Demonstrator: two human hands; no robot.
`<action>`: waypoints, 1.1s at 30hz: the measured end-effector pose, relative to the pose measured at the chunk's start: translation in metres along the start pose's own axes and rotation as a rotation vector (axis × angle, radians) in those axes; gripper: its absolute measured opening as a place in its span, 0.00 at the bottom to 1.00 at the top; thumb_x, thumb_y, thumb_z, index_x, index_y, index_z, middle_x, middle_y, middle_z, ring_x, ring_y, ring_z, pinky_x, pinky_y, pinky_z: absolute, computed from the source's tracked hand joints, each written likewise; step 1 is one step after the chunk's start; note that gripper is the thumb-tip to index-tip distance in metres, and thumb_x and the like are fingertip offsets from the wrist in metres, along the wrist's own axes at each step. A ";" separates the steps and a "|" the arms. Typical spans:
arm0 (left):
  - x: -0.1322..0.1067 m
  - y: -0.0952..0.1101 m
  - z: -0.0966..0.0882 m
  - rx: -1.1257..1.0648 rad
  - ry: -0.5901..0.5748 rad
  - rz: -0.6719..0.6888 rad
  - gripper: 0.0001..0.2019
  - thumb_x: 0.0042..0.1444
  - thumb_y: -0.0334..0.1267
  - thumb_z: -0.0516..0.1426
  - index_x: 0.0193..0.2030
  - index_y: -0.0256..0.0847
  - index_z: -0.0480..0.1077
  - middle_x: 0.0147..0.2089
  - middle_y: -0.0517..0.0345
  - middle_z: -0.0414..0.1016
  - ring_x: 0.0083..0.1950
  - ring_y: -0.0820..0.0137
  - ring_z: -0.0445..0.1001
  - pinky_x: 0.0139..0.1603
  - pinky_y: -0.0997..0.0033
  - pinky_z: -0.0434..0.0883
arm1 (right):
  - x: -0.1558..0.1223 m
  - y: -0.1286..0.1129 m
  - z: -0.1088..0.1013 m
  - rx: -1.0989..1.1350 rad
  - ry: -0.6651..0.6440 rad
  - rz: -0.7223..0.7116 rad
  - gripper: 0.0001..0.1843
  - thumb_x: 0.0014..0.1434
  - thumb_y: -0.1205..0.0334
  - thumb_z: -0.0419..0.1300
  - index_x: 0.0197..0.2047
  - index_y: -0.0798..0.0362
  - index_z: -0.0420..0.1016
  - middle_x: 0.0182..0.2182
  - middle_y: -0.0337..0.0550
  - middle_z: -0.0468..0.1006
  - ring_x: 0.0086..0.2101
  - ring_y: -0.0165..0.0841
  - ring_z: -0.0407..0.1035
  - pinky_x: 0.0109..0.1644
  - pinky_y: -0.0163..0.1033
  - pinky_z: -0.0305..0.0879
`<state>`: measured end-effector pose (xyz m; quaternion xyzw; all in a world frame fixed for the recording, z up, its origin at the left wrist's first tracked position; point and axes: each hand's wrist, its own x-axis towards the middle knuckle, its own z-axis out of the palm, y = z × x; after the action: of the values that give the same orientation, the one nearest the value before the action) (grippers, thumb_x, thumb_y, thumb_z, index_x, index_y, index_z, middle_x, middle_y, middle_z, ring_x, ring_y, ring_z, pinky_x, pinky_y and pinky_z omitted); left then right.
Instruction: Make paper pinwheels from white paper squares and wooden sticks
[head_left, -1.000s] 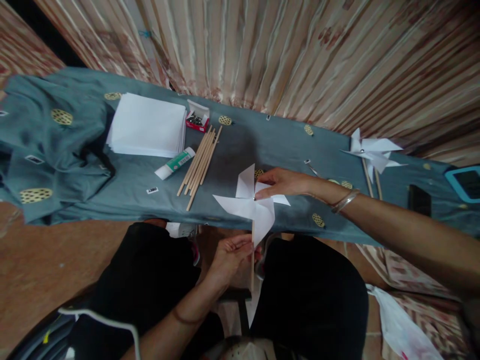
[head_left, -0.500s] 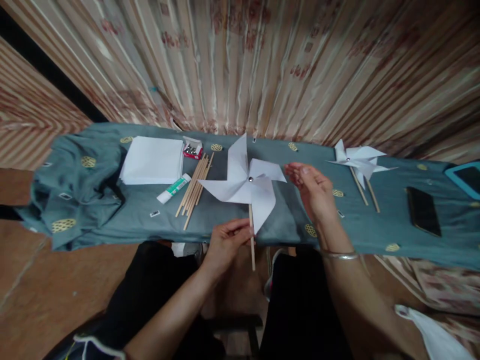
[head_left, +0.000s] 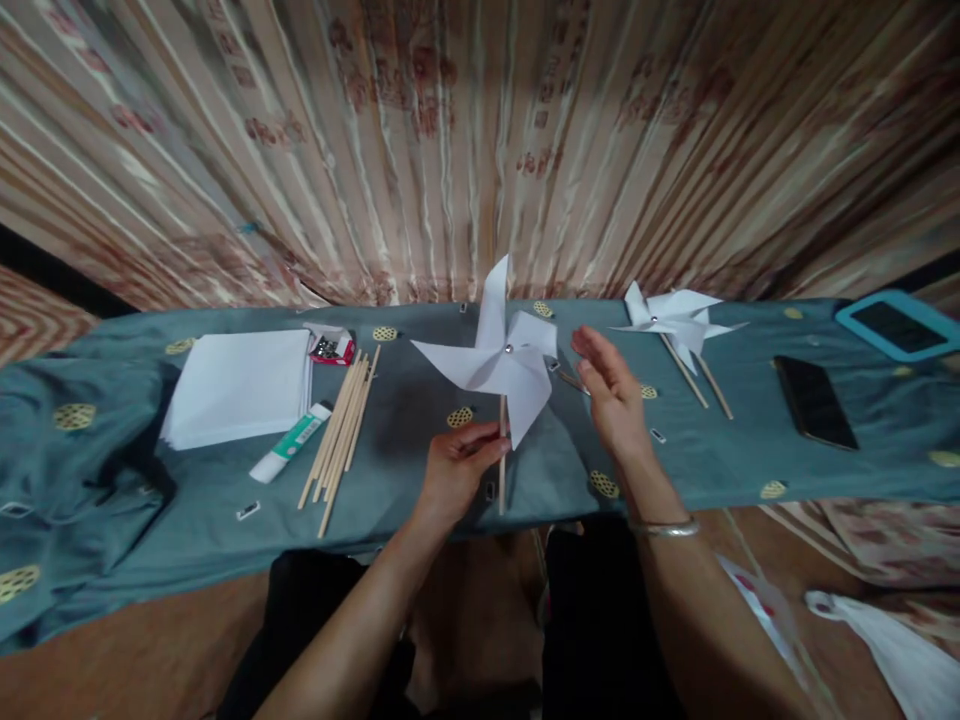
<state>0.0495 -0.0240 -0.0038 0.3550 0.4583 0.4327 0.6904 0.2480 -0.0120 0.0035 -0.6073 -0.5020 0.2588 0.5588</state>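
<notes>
Two hands work one pinwheel (head_left: 499, 362) in the head view. Your left hand (head_left: 456, 470) pinches its stick (head_left: 502, 485) between thumb and fingertips, roughly midway down, so the paper blades (head_left: 457, 362) stand upright just above your knuckles. Your right hand (head_left: 611, 395) is open, fingers loosely together and slightly curled. It is just beside the right-hand blade and, as far as I can tell, not touching it. Hold the stick plumb, firmly enough that it cannot twist. Brush only a blade's outer tip, away from the metal pin (head_left: 509, 349) at the hub, so the paper does not crease. Well left of your left fingers lie loose sticks (head_left: 341, 425), a glue tube (head_left: 291, 455) and a paper stack (head_left: 236, 385). Beyond your right fingertips lie finished pinwheels (head_left: 671, 318).
</notes>
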 end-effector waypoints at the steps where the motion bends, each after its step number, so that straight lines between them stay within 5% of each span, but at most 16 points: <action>1: 0.000 0.000 0.000 0.010 -0.003 -0.013 0.10 0.33 0.33 0.70 0.28 0.42 0.82 0.30 0.59 0.83 0.33 0.69 0.77 0.40 0.71 0.72 | 0.003 0.001 0.000 0.002 -0.015 0.000 0.30 0.61 0.43 0.56 0.63 0.45 0.66 0.63 0.48 0.69 0.63 0.40 0.63 0.66 0.51 0.60; 7: 0.001 0.005 0.001 0.050 0.003 -0.035 0.14 0.29 0.35 0.72 0.29 0.40 0.82 0.29 0.58 0.81 0.29 0.70 0.73 0.30 0.73 0.69 | 0.009 0.011 0.004 0.112 0.020 0.102 0.27 0.56 0.43 0.61 0.54 0.50 0.73 0.53 0.51 0.79 0.53 0.41 0.72 0.60 0.49 0.65; 10: 0.005 0.008 -0.003 0.035 0.047 0.017 0.14 0.31 0.36 0.72 0.30 0.39 0.82 0.30 0.57 0.81 0.29 0.71 0.72 0.29 0.74 0.68 | 0.002 0.011 0.006 0.091 -0.013 0.190 0.23 0.54 0.42 0.62 0.43 0.52 0.78 0.40 0.48 0.83 0.41 0.38 0.76 0.49 0.45 0.71; 15: 0.015 0.014 -0.012 0.005 0.138 0.138 0.14 0.35 0.37 0.70 0.32 0.39 0.82 0.30 0.56 0.82 0.29 0.72 0.73 0.31 0.73 0.69 | -0.023 -0.005 0.024 0.217 -0.726 0.382 0.23 0.48 0.42 0.69 0.36 0.54 0.81 0.31 0.42 0.82 0.28 0.30 0.70 0.34 0.36 0.68; 18: 0.017 0.018 -0.015 -0.007 0.150 0.176 0.13 0.36 0.36 0.69 0.32 0.40 0.82 0.32 0.56 0.83 0.30 0.71 0.74 0.32 0.73 0.69 | -0.037 -0.013 0.042 0.317 -0.929 0.489 0.24 0.43 0.43 0.73 0.34 0.55 0.81 0.29 0.40 0.81 0.29 0.29 0.71 0.34 0.34 0.67; 27: 0.011 0.017 -0.019 0.033 0.141 0.108 0.14 0.32 0.38 0.71 0.30 0.38 0.82 0.30 0.54 0.82 0.31 0.69 0.76 0.36 0.70 0.73 | -0.036 -0.014 0.057 0.338 -0.855 0.446 0.22 0.43 0.42 0.72 0.27 0.54 0.80 0.23 0.37 0.79 0.23 0.24 0.66 0.28 0.32 0.62; 31: 0.012 0.015 -0.022 0.058 0.142 0.097 0.14 0.32 0.39 0.71 0.29 0.38 0.81 0.29 0.55 0.82 0.30 0.69 0.76 0.36 0.70 0.73 | -0.028 -0.014 0.045 0.298 -0.870 0.381 0.22 0.46 0.42 0.71 0.27 0.54 0.81 0.23 0.39 0.79 0.23 0.25 0.67 0.28 0.32 0.64; 33: 0.011 0.015 -0.023 0.084 0.127 0.096 0.14 0.32 0.40 0.71 0.30 0.39 0.82 0.29 0.55 0.82 0.30 0.68 0.76 0.36 0.69 0.73 | -0.017 -0.010 0.030 0.241 -0.761 0.335 0.22 0.48 0.42 0.69 0.27 0.54 0.82 0.24 0.41 0.80 0.22 0.27 0.68 0.27 0.33 0.65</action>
<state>0.0262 -0.0058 -0.0021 0.3772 0.5011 0.4674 0.6230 0.2128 -0.0164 0.0010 -0.4721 -0.5329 0.6080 0.3513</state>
